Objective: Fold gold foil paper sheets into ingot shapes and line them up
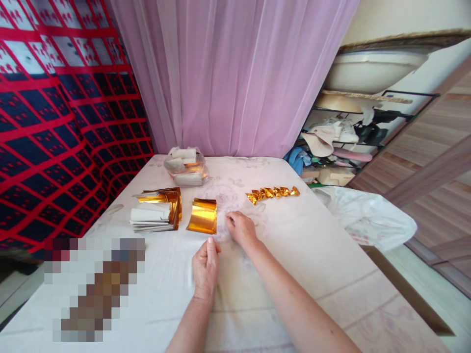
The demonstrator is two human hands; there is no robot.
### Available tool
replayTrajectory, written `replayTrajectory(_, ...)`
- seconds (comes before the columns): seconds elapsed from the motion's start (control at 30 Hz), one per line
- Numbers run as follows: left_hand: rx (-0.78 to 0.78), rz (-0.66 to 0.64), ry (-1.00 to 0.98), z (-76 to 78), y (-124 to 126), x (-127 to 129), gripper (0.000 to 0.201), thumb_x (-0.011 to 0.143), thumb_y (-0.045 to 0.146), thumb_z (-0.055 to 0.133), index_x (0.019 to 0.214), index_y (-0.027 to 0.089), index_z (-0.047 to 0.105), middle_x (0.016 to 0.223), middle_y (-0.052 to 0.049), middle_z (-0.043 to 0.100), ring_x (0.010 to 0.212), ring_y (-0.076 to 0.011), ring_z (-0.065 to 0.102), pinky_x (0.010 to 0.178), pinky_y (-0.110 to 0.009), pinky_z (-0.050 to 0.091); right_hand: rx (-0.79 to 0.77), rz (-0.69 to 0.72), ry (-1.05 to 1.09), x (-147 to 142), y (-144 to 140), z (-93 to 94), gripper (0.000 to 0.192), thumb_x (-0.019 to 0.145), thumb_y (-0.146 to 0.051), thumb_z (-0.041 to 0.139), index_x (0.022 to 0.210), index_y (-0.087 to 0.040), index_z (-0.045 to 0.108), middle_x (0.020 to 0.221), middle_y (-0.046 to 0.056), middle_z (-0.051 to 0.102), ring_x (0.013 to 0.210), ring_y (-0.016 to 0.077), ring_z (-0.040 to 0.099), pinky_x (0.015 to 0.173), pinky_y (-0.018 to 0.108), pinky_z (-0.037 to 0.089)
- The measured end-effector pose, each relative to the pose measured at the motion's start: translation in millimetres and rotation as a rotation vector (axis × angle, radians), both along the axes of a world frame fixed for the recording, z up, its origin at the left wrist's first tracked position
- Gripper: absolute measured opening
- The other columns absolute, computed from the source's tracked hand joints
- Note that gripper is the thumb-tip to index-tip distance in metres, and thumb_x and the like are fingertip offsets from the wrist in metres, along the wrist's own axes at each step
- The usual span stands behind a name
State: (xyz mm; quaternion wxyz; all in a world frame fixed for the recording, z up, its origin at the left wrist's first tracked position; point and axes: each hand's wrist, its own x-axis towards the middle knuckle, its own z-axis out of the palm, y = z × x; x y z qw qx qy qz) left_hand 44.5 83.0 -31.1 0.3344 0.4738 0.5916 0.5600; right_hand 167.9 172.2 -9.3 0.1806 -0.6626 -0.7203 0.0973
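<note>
My left hand [206, 268] is closed above the near middle of the table, its thumb lying on top of curled fingers, and nothing shows in it. Just ahead of its thumb lies a small stack of shiny gold foil paper [202, 215], slightly curled. My right hand [241, 228] is closed too, fingertips drawn together, to the right of that stack and apart from it; no paper shows in its grip. Farther right is a row of folded gold paper pieces [272, 193]. Left of the small stack sits a larger pile of gold and white-backed paper [156, 213].
A clear plastic bag [186, 166] with more paper stands at the table's back. The table has a pale floral cloth [294, 245]. A blurred patch [99, 289] hides the left front. Right of the table are a white plastic bag [375, 215] and a loaded rack [349, 115].
</note>
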Motion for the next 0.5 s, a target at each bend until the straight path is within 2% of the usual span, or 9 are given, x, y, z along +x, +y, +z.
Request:
replayTrajectory(0.2, 0.007, 0.016, -0.068, -2.6, 2.0, 0.3, 0.055, 0.092, 0.063, 0.038, 0.058, 0.021, 0.05, 0.053, 0.002, 0.046, 0.053, -0.0142, 0.045, 0.054, -0.025, 0.038, -0.07, -0.057, 0.037, -25.4, 29.5, 4.5, 0.037, 0.093, -0.049, 0.051, 0.111, -0.023, 0.068, 0.102, 0.004, 0.074, 0.094, 0.0191, 0.067, 0.077, 0.026, 0.046)
replayTrajectory(0.3, 0.005, 0.028, -0.082, -1.4, 2.4, 0.0, 0.056, 0.092, 0.063, 0.038, 0.058, 0.021, 0.05, 0.053, 0.002, 0.046, 0.052, -0.0138, 0.044, 0.053, -0.025, 0.037, -0.127, -0.075, 0.03, -32.8, 42.8, 8.6, 0.04, 0.088, -0.058, 0.054, 0.1, -0.024, 0.072, 0.1, 0.005, 0.075, 0.095, 0.0216, 0.068, 0.074, 0.027, 0.047)
replayTrajectory(0.4, 0.001, 0.044, -0.082, 1.1, 3.1, -0.3, 0.057, 0.092, 0.063, 0.037, 0.057, 0.021, 0.05, 0.052, 0.003, 0.045, 0.051, -0.0134, 0.043, 0.052, -0.025, 0.037, -0.179, -0.07, 0.021, -37.0, 50.7, 12.5, 0.034, 0.087, -0.055, 0.055, 0.089, -0.027, 0.075, 0.094, 0.003, 0.076, 0.092, 0.0214, 0.068, 0.071, 0.026, 0.047)
replayTrajectory(0.5, 0.001, 0.045, -0.072, 2.8, 3.9, -0.4, 0.058, 0.092, 0.064, 0.036, 0.056, 0.021, 0.05, 0.05, 0.003, 0.044, 0.049, -0.0134, 0.043, 0.051, -0.025, 0.037, -0.21, -0.056, 0.016, -39.2, 53.2, 15.6, 0.028, 0.089, -0.047, 0.055, 0.088, -0.028, 0.076, 0.095, 0.003, 0.076, 0.091, 0.0202, 0.069, 0.069, 0.025, 0.046)
